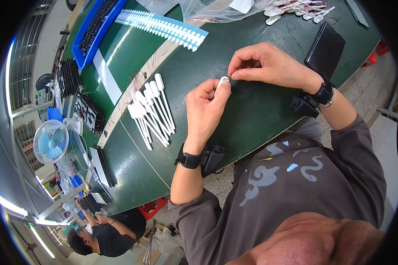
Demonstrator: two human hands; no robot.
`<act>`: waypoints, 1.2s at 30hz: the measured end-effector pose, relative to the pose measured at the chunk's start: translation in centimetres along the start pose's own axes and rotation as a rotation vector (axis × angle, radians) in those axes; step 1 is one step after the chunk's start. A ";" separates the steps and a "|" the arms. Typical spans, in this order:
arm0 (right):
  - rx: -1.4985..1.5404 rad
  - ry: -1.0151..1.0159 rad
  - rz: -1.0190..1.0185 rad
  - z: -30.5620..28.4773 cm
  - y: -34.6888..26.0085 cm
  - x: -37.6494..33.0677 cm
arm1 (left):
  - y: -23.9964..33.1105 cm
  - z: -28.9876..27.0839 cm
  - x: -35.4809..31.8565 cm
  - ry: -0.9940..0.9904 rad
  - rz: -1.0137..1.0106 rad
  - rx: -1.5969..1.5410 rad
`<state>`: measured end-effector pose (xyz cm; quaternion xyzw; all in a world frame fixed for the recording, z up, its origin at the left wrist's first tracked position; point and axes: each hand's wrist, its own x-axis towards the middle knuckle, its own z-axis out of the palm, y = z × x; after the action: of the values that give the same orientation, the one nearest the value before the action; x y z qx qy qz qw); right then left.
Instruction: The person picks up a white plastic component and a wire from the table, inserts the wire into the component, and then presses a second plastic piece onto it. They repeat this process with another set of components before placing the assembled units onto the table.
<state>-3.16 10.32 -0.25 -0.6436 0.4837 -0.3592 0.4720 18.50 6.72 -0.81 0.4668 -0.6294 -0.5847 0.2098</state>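
Observation:
My left hand point(204, 108) pinches a small white oval plastic piece point(222, 82) between thumb and fingers, above the green table point(252, 115). Close against its upper end, my right hand point(274, 65) has thumb and forefinger pressed together. Something tiny and dark shows at those fingertips, too small to name. To the left of my left hand lies a group of white paddle-shaped pieces point(151, 102) with long stems, several with thin reddish wires at their heads.
A light-blue sheet point(199, 33) bears rows of white stickers. Beyond it sits a blue tray point(78, 55) of small black parts. More white wired pieces point(273, 20) lie at the far right, near a black phone point(325, 46). A fan point(51, 141) and a co-worker point(115, 234) are at left.

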 end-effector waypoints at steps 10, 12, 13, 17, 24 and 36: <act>-0.096 0.056 -0.087 0.3 0.3 0.3 | 0.2 0.1 0.0 -0.053 -0.053 -0.008; -0.111 0.062 -0.087 0.4 0.3 0.3 | 0.2 0.1 0.0 -0.052 -0.052 -0.004; -0.119 0.068 -0.086 0.3 0.2 0.2 | 0.2 0.1 0.0 -0.053 -0.049 0.001; -0.099 0.060 -0.096 0.4 0.3 0.3 | 0.1 0.1 0.0 -0.059 -0.052 -0.003; -0.062 0.049 -0.085 0.4 0.4 0.2 | 0.3 0.2 -0.1 -0.067 -0.048 -0.042; -0.036 0.007 -0.090 0.4 0.7 0.5 | 0.2 -0.1 -0.2 -0.068 -0.050 -0.058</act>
<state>-2.81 9.88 -1.00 -0.6718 0.4622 -0.3736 0.4421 18.57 6.81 -0.51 0.4560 -0.6071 -0.6232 0.1873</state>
